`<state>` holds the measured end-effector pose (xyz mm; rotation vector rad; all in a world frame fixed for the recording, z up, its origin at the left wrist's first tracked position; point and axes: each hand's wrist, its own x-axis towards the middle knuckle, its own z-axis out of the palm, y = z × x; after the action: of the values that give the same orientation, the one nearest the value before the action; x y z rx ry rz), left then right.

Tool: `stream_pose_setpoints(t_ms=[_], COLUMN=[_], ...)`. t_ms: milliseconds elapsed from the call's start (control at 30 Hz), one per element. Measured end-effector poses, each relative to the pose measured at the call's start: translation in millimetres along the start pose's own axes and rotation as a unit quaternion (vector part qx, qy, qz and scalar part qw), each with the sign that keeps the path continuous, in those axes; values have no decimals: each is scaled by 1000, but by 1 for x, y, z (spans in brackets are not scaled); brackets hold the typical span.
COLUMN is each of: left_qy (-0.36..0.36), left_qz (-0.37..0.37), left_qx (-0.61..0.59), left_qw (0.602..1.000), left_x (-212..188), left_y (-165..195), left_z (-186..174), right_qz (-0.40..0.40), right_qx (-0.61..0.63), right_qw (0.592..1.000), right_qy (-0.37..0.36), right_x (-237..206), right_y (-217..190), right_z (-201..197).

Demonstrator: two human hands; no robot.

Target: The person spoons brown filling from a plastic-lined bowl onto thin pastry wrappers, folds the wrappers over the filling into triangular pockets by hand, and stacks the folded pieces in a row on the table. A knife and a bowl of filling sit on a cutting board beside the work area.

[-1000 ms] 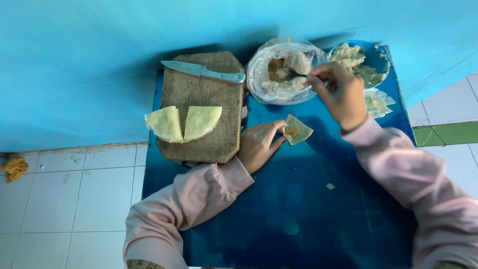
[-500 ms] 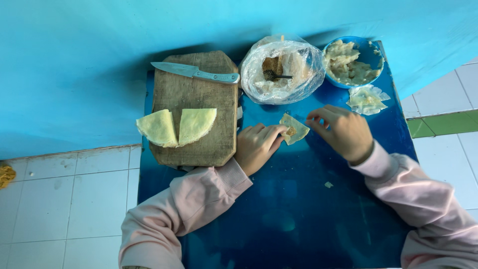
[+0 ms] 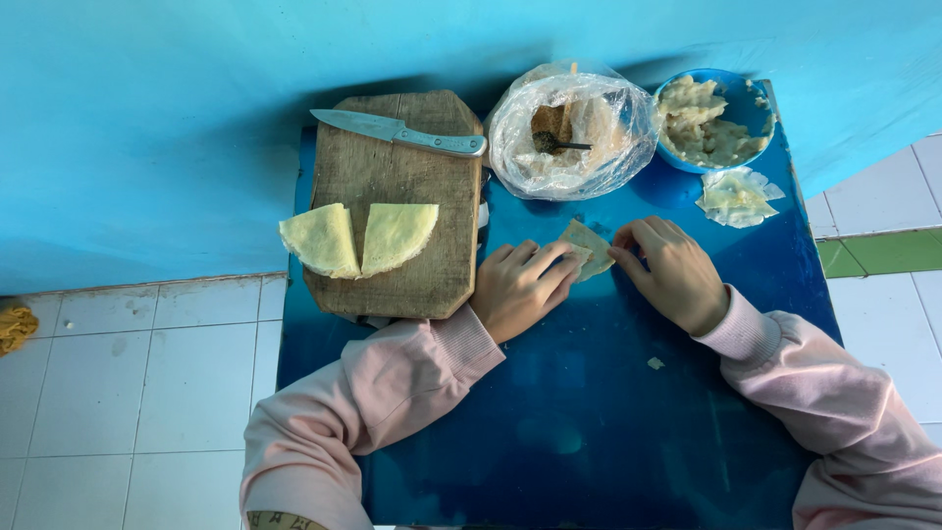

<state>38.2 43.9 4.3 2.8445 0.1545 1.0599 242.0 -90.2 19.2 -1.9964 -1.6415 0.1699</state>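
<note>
Pale yellow wrapper (image 3: pixel 590 246), folded to a wedge, pinched between left hand (image 3: pixel 520 287), right hand (image 3: pixel 673 271)

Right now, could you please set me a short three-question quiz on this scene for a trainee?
1. True or false: the knife lies on the wooden board.
2. What do both hands touch? A) the spoon B) a folded wrapper C) the blue bowl
3. How many wrapper pieces lie on the board?

Key: 1 true. 2 B: the left hand and the right hand pinch it on the blue table. 3 two.
</note>
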Motion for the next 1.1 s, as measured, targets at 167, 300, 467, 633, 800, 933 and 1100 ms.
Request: stream_pose_setpoints(t_ms=[167, 300, 467, 633, 800, 933, 1100], left_qy=[10, 9, 9, 2, 4, 8, 4], left_qz=[17, 18, 14, 11, 13, 14, 15], left_qx=[13, 21, 28, 26, 28, 31, 26], left_qw=[1000, 1000, 999, 1000, 1000, 999, 1000], left_x=[-3, -5, -5, -5, -6, -6, -6], left_y=[0, 0, 0, 0, 0, 0, -1], left_z=[3, 4, 5, 6, 6, 7, 7], right_qz=[5, 37, -76, -92, -135, -134, -151], right_qx=[12, 59, 2, 33, 61, 87, 76], right_qw=[1000, 997, 994, 993, 986, 986, 984], right_qy=[22, 13, 72, 65, 71, 58, 49], right_x=[2, 4, -2, -2, -1, -1, -3], right_y=[-11, -14, -14, -13, -9, -6, -5], right_z=[0, 4, 7, 10, 11, 12, 12])
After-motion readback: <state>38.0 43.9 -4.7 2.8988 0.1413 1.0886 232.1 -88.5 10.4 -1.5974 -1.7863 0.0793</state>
